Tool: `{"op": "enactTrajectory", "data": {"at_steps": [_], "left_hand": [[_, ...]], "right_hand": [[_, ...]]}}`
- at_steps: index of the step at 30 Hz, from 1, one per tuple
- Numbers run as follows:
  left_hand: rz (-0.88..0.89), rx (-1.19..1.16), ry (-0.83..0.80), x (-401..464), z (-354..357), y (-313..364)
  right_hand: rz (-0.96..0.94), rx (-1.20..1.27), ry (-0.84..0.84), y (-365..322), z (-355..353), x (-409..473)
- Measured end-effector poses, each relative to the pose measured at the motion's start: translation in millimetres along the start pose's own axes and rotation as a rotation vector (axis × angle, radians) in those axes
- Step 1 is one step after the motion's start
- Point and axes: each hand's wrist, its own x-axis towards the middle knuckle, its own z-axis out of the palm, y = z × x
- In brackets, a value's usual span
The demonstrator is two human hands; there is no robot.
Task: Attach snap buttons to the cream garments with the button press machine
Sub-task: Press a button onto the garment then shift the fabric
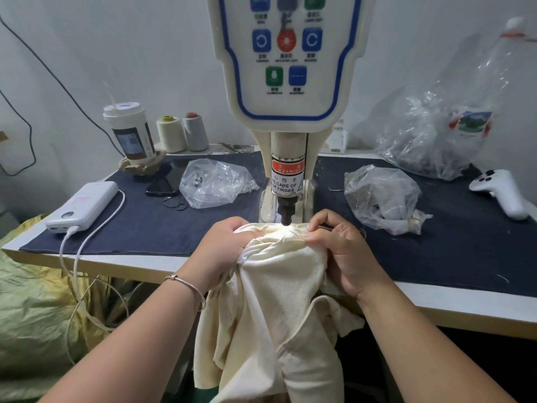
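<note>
1. Cream ribbed garment (270, 286) is bunched directly under the black punch tip of the button press machine (286, 117); its top edge is lit by the machine's lamp, and the rest hangs over the near edge of the table (139, 267).
2. Left hand (223, 245), just left of the punch, has its fingers curled round a fold of the garment, gripping it; a thin bangle (186, 286) sits on that wrist.
3. Right hand (340, 248), just right of the punch, pinches the garment's edge between thumb and curled fingers.
4. Left of the machine lie a clear plastic bag (215, 181), a dark phone (165, 181), a white power bank (82, 206) with a cable, a lidded cup (129, 132) and two thread cones (183, 132).
5. Right of the machine sit another small clear bag (383, 199), a large clear bag (447, 135) behind it, and a white game controller (502, 190).
6. Dark blue cloth (151, 225) covers the tabletop around the machine's base.
</note>
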Motion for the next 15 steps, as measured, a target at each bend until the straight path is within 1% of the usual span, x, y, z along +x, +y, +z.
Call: {"op": "enactTrajectory", "data": {"at_steps": [15], "left_hand": [[0.012,-0.031,-0.021,1.9,-2.0,-4.7]], "right_hand": [[0.032,0.026,0.004,-3.1,2.8,-2.6]]}}
